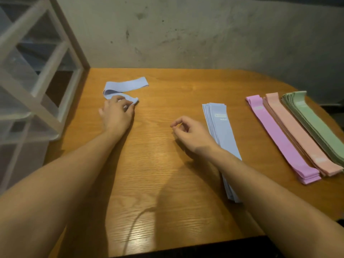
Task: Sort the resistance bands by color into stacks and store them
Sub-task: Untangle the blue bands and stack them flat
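The wooden table [167,183] carries four sorted stacks well to the right of the grip: green stack [316,127], peach stack [297,135], pink stack [275,138] and, nearest, the blue stack [221,135], each lying long axis front to back. A clear drawer unit [37,71] stands to the grip's left. The loose blue band [126,85] lies folded, running rightward beyond the fingers. The left hand [116,113] pinches its near end. The right hand [189,133] hangs loosely curled, holding nothing, between grip and blue stack, over bare wood
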